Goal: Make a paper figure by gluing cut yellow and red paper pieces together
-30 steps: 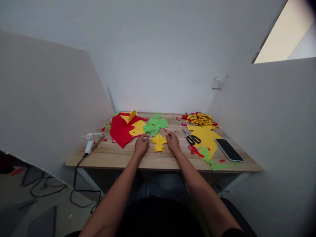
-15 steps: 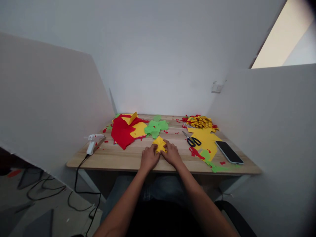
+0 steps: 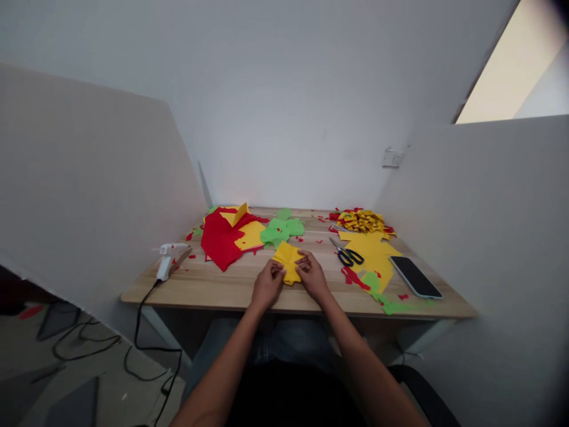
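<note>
A small folded yellow paper piece (image 3: 288,260) is held just above the near middle of the wooden table (image 3: 213,283). My left hand (image 3: 267,286) pinches its left edge with closed fingers. My right hand (image 3: 313,276) grips its right edge the same way. Both hands are close together, near the table's front edge.
Red and yellow paper sheets (image 3: 224,236) lie at the back left, green cut-outs (image 3: 281,230) behind my hands. A white glue gun (image 3: 166,260) with a cord sits at left. Black scissors (image 3: 349,255), yellow paper, a phone (image 3: 415,276) and a pile of folded pieces (image 3: 362,220) lie at right.
My hands came together from either side of the yellow piece, took hold of it and lifted it slightly toward me.
</note>
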`<state>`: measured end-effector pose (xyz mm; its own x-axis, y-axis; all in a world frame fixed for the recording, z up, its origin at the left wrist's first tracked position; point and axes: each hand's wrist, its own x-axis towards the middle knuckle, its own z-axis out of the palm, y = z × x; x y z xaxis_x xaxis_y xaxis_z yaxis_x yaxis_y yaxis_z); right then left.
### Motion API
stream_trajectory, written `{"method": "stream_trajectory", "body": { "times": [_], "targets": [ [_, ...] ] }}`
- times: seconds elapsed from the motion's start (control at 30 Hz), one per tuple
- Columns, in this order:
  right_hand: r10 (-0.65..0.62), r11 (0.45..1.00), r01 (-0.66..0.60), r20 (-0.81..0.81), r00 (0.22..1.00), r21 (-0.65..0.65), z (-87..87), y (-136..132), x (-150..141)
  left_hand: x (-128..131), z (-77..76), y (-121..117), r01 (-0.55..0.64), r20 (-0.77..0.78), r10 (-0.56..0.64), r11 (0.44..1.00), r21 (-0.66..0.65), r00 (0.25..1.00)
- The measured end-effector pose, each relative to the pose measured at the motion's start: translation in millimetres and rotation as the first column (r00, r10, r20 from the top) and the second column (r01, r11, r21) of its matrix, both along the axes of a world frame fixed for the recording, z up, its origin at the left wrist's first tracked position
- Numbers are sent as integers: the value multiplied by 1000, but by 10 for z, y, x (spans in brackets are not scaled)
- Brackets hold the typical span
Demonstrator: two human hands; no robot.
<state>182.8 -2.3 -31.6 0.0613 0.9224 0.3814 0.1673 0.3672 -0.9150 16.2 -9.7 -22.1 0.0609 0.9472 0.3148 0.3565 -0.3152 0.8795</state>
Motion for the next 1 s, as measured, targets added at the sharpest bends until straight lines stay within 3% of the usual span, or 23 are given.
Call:
{"method": "stream_trajectory", "body": {
  "times": [0.3, 0.4, 0.67, 1.0],
  "targets": [
    [158, 983, -171, -163, 974, -69, 51, -73, -63, -44, 33, 13, 17, 285, -12, 1000, -15, 958],
    [159, 982, -174, -178, 971, -72, 49, -77, -57, -47, 43, 8, 34, 337, -16, 998, -48, 942],
    [146, 985, -159, -175, 974, -63, 81, -99, -48, -52, 43, -14, 147, 410, -84, 981, -126, 908],
    [200, 978, -206, -168, 965, -18, 100, -109, -57, -75, -16, 17, 233, 437, -158, 965, -123, 885]
  ]
}}
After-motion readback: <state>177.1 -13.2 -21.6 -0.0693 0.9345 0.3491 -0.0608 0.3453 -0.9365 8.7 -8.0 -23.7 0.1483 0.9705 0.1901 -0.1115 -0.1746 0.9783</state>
